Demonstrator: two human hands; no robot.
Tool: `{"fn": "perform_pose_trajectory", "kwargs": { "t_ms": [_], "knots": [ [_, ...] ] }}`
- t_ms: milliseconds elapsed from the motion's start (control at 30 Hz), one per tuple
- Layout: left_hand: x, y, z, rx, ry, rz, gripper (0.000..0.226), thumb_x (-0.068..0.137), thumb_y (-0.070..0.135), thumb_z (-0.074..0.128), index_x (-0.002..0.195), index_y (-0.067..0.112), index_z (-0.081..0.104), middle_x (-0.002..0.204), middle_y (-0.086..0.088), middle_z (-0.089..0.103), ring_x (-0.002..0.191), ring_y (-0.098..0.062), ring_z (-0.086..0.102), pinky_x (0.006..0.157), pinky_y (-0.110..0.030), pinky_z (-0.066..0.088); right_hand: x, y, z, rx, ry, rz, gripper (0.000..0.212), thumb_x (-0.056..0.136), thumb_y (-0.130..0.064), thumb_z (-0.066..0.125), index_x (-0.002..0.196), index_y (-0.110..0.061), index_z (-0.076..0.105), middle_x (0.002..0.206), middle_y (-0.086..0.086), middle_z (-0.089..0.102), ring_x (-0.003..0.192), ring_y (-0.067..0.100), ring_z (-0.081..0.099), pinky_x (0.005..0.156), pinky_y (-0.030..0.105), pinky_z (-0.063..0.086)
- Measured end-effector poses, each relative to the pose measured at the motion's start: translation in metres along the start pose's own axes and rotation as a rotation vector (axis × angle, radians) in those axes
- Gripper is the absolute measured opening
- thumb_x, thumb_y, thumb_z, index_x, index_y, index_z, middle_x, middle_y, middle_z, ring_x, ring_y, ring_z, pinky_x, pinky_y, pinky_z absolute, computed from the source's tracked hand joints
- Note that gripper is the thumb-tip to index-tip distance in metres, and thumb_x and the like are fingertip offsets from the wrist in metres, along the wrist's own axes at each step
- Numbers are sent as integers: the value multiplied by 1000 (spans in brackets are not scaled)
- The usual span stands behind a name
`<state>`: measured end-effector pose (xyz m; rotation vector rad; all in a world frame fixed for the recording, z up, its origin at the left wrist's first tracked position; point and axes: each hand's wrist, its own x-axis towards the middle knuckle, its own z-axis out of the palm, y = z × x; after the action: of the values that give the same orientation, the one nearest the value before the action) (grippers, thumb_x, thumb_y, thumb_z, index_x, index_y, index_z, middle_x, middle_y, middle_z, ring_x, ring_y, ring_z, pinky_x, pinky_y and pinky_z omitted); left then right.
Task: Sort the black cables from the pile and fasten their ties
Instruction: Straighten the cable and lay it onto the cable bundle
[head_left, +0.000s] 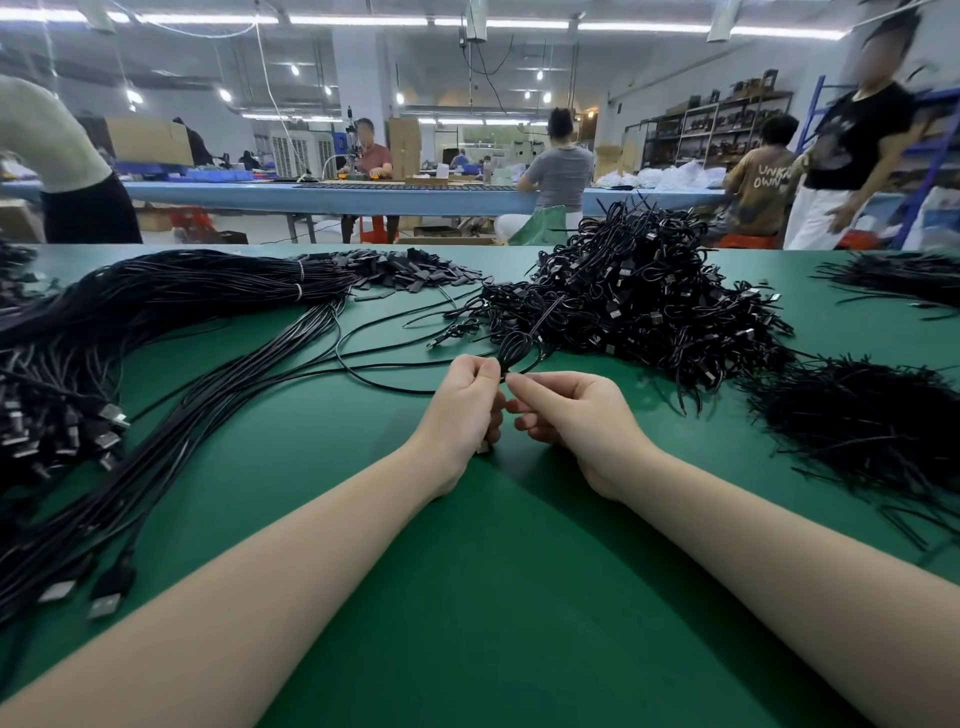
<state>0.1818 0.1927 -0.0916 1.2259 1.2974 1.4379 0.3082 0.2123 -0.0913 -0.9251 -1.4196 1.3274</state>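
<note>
A coiled black cable (515, 349) stands up between my two hands over the green table (467, 597). My left hand (465, 410) grips the coil's lower part, and a silver plug end pokes out under its fingers. My right hand (563, 415) pinches the coil at its base with thumb and forefinger, right beside the left thumb. Whether a tie is in the pinch is hidden. A long bundle of uncoiled black cables (171, 332) sweeps across the left. A heap of coiled, tied cables (639, 296) lies just beyond my hands.
A mound of black ties (862, 415) lies at the right, with more ties (898, 278) at the far right. Small black pieces (410, 270) are heaped at the back centre. Several people work at a blue bench (363, 197) beyond the table.
</note>
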Motion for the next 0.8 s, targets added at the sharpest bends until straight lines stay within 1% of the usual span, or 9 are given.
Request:
{"fn": "perform_pose_trajectory", "kwargs": {
  "t_ms": [133,233,333,433,500,567,633,733,800],
  "knots": [
    [-1,0,1,5,-26,12,20,104,28,35,90,17,44,57,9,38,38,-2,33,47,-22,32,1,0,-1,-10,30,-14,7,83,-16,73,78,-13,74,70,1,71,56,9,59,54,18,47],
    [-1,1,1,7,-41,7,20,104,28,34,91,18,44,56,9,38,38,-2,32,48,-22,32,2,0,-2,-113,58,-76,10,84,-17,72,74,-17,74,69,-2,70,58,7,58,59,20,49],
    [-1,1,2,30,-49,23,20,104,29,34,89,19,42,57,9,38,39,-2,31,46,-20,32,3,-1,-4,-212,103,-135,12,83,-18,73,71,-21,73,70,-1,71,62,8,60,67,28,52],
    [-2,0,5,75,-32,50,20,104,29,33,89,20,42,62,7,40,42,-3,34,45,-19,32,4,-6,-6,-332,127,-181,11,82,-19,72,72,-19,73,72,5,72,63,11,60,70,34,52],
    [-3,-1,7,98,-17,61,18,104,30,34,90,22,43,67,5,43,49,-6,36,48,-20,33,6,-11,-8,-441,135,-219,11,82,-19,72,71,-18,74,68,0,71,61,8,58,65,29,49],
    [-4,-1,8,130,-14,72,16,103,30,36,91,23,43,70,5,45,53,-8,38,49,-20,34,6,-16,-9,-570,148,-262,12,82,-20,72,70,-19,74,60,-9,67,54,-1,54,56,16,45],
    [-4,0,9,160,-19,81,15,102,31,37,92,22,44,72,4,49,54,-9,41,48,-19,36,4,-19,-10,-677,181,-324,13,82,-19,70,70,-17,75,60,-12,66,55,1,58,53,12,43],
    [-5,2,9,151,-48,57,20,101,33,38,90,18,44,64,4,61,47,-9,46,42,-19,36,-2,-19,-8,-852,220,-443,14,85,-17,65,76,-15,75,70,-5,68,66,14,62,65,29,51],
    [-7,3,8,88,-76,40,23,101,31,38,87,14,45,59,2,66,46,-12,51,41,-21,38,-6,-17,-8,-978,235,-545,15,87,-17,61,79,-15,73,77,-1,66,72,20,60,65,35,50]
  ]
}}
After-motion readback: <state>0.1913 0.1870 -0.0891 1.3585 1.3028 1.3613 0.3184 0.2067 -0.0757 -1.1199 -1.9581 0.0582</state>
